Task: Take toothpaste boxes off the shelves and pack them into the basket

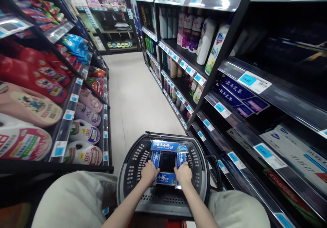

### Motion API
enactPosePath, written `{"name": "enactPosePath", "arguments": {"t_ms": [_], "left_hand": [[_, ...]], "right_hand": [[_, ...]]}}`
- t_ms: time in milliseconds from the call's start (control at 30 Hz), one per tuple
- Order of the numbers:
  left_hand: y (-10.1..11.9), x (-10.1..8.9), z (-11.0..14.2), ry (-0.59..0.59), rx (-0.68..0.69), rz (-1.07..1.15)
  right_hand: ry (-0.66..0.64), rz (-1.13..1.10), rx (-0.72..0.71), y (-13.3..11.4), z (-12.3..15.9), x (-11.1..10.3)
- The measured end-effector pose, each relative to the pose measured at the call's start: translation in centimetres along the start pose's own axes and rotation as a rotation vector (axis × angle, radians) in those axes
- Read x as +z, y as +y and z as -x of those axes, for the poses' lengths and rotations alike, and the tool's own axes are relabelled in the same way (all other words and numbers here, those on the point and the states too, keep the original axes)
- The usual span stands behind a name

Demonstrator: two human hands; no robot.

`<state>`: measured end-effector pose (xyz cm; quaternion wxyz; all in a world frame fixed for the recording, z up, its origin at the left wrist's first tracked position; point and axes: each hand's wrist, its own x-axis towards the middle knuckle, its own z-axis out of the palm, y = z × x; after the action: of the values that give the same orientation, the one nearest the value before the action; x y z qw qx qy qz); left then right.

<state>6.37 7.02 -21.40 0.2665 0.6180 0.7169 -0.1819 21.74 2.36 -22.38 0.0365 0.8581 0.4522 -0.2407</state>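
Observation:
A dark grey shopping basket (133,166) sits on the floor between my knees. Several blue toothpaste boxes (168,146) lie inside it, arranged in a rough square. My left hand (149,173) rests fingers-down on the left box, and my right hand (183,174) grips the right box (181,158). Both hands are curled over the boxes near the basket's near side. A further blue box (165,178) lies between my hands.
Shelves line both sides of a narrow aisle. On the left are wrapped slippers (30,105) and tissue packs (84,131). The right shelves hold bottles (204,41) and more boxed toothpaste (237,92). Pale floor (133,95) runs ahead.

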Motion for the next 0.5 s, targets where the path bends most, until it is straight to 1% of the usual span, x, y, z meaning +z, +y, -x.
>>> {"name": "enactPosePath", "arguments": {"t_ms": [200, 500], "left_hand": [[-0.05, 0.17, -0.38, -0.005, 0.002, 0.003], [-0.1, 0.3, -0.36, 0.001, 0.008, -0.004]], "right_hand": [[0.039, 0.006, 0.029, -0.12, 0.03, 0.32], [0.035, -0.006, 0.039, 0.19, -0.26, 0.34]]}}
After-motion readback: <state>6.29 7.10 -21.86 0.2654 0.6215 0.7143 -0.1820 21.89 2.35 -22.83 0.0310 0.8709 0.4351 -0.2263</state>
